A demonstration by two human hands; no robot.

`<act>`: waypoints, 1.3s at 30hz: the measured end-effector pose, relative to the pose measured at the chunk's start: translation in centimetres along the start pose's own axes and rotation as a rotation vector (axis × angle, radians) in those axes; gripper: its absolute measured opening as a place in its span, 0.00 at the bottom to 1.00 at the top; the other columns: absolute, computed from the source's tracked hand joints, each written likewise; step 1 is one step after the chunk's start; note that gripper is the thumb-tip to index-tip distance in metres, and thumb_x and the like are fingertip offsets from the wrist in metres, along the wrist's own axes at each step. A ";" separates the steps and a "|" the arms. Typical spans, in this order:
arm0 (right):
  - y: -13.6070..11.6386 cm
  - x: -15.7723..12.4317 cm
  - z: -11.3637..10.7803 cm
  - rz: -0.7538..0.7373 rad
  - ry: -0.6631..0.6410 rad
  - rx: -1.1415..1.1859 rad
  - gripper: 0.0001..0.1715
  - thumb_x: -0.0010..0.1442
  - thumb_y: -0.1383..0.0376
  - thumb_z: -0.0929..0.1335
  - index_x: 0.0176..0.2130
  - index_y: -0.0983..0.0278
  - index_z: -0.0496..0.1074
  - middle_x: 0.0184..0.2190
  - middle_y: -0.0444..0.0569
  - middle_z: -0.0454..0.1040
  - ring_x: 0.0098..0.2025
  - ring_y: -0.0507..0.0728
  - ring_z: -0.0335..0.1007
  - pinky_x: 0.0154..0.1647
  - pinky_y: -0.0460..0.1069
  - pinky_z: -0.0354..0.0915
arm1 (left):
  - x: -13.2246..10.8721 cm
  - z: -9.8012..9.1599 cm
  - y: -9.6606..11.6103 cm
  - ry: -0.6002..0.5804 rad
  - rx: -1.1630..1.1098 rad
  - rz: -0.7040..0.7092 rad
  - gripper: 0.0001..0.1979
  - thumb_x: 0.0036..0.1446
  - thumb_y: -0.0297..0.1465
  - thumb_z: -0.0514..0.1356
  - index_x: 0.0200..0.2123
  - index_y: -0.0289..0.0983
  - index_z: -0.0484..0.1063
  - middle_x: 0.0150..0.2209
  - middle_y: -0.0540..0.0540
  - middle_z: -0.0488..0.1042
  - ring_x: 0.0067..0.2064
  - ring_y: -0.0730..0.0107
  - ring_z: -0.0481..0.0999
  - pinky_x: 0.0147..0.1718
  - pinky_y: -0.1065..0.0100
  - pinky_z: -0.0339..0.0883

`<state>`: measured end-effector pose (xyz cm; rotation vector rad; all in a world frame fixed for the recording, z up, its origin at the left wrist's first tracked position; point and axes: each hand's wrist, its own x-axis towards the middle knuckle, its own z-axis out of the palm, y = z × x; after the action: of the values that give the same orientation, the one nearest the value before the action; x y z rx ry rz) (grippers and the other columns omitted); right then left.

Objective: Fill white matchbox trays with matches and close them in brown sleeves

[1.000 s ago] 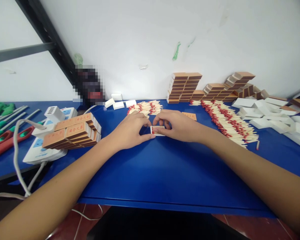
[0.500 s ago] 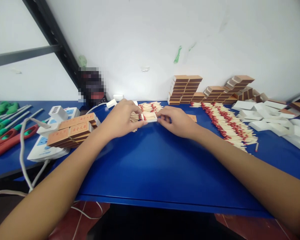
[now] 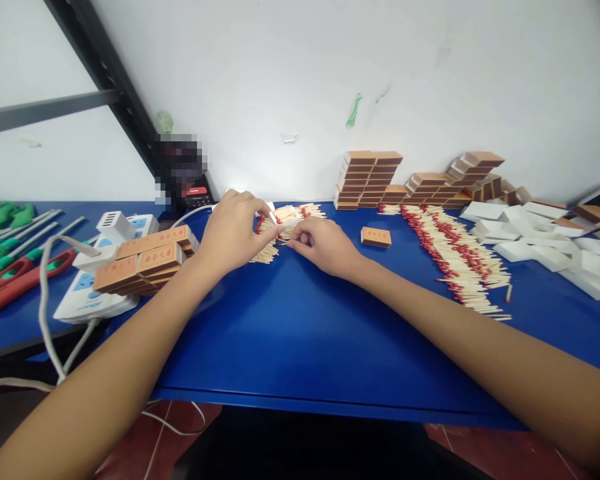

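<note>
My left hand (image 3: 237, 227) grips a small white matchbox tray (image 3: 273, 217) between thumb and fingers, tilted above a heap of matches (image 3: 265, 252). Most of the tray is hidden by the hand, and its contents cannot be made out. Close to its right, my right hand (image 3: 323, 245) has thumb and forefinger pinched together at the edge of the matches. Whatever sits in that pinch is too small to tell. Right of this hand, a closed orange matchbox (image 3: 376, 237) lies flat on the blue table (image 3: 310, 333).
Brown matchbox sleeves (image 3: 367, 180) stand stacked along the wall. A long spread of red-tipped matches (image 3: 455, 257) lies to the right, beside piled white trays (image 3: 545, 240). On the left are bundled matchboxes (image 3: 145, 260), a power strip (image 3: 97, 300) and green-and-red handled tools (image 3: 25, 270).
The match-filled tray, earlier between both hands, has moved left and tilted in my left hand. My right hand has let go of it and moved left to the heap, uncovering the closed matchbox.
</note>
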<state>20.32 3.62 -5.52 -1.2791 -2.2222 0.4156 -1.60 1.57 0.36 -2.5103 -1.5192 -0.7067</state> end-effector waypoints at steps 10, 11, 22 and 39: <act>1.2 -2.3 -2.2 -0.090 -0.007 -0.209 0.04 0.73 0.67 0.67 0.43 0.62 0.74 0.45 0.52 0.77 0.40 0.58 0.71 0.40 0.51 0.60 | -0.1 0.5 0.0 -0.026 0.011 -0.002 0.14 0.66 0.42 0.68 0.44 0.37 0.83 0.43 0.39 0.82 0.51 0.47 0.76 0.52 0.50 0.69; 1.5 -2.7 -2.9 -0.083 -0.018 -0.259 0.05 0.73 0.67 0.67 0.43 0.62 0.74 0.45 0.53 0.77 0.40 0.58 0.71 0.40 0.51 0.60 | -0.1 0.5 0.1 -0.032 0.007 0.007 0.14 0.66 0.42 0.68 0.45 0.37 0.83 0.43 0.38 0.82 0.51 0.47 0.76 0.52 0.50 0.69; 1.0 -3.6 -7.5 -0.128 -0.083 -0.270 0.05 0.73 0.66 0.68 0.40 0.62 0.73 0.41 0.51 0.76 0.39 0.58 0.70 0.38 0.51 0.59 | -1.1 2.9 1.5 -0.168 -0.224 0.231 0.15 0.67 0.43 0.69 0.44 0.37 0.81 0.45 0.39 0.82 0.51 0.49 0.78 0.55 0.50 0.70; 0.0 -4.2 -5.8 -0.125 -0.139 -0.191 0.07 0.72 0.65 0.67 0.39 0.60 0.72 0.40 0.50 0.75 0.37 0.56 0.67 0.35 0.51 0.54 | -1.5 2.7 2.1 -0.253 -0.330 0.251 0.12 0.65 0.40 0.70 0.46 0.40 0.82 0.48 0.42 0.83 0.53 0.51 0.77 0.57 0.50 0.70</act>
<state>25.46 -0.05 -2.05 -1.2301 -2.4939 0.2561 0.50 0.28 -2.41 -3.0693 -1.1976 -0.6666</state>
